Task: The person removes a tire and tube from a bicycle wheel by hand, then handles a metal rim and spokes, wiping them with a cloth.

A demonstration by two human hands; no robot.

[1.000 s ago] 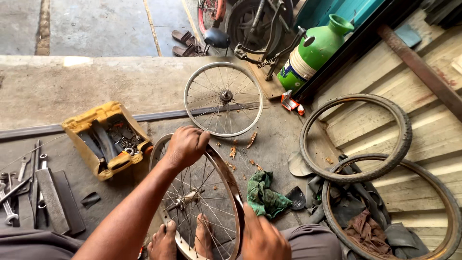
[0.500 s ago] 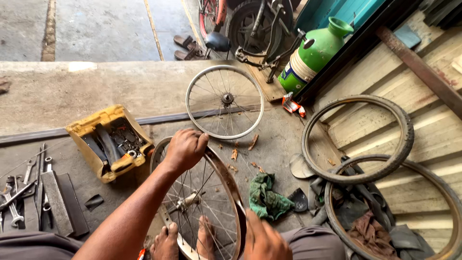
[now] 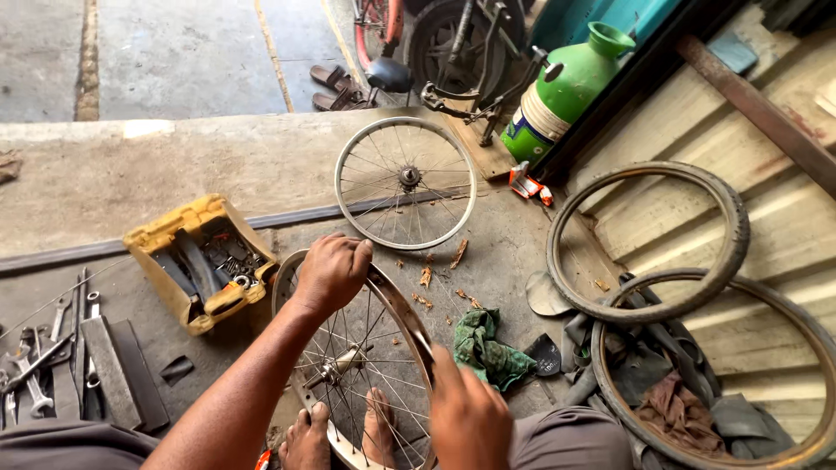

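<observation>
A spoked bicycle wheel rim [image 3: 409, 318] stands tilted in front of me, braced by my bare feet at its bottom. My left hand [image 3: 333, 271] grips the top of the rim. My right hand [image 3: 468, 416] holds the rim's right side, lower down and close to me. The hub and axle [image 3: 335, 367] show between the spokes. What the right hand's fingers hold besides the rim is hidden.
A second spoked wheel [image 3: 406, 181] lies flat further away. A yellow toolbox [image 3: 196, 261] sits left, wrenches [image 3: 35, 365] at far left. Two tyres [image 3: 649, 239] lie on the right, with a green rag [image 3: 488, 348] nearby. A green jug [image 3: 568, 87], sandals and a bicycle stand behind.
Both hands keep their hold on the rim. The view has shifted slightly; my right hand has edged a little up along the rim's right side.
</observation>
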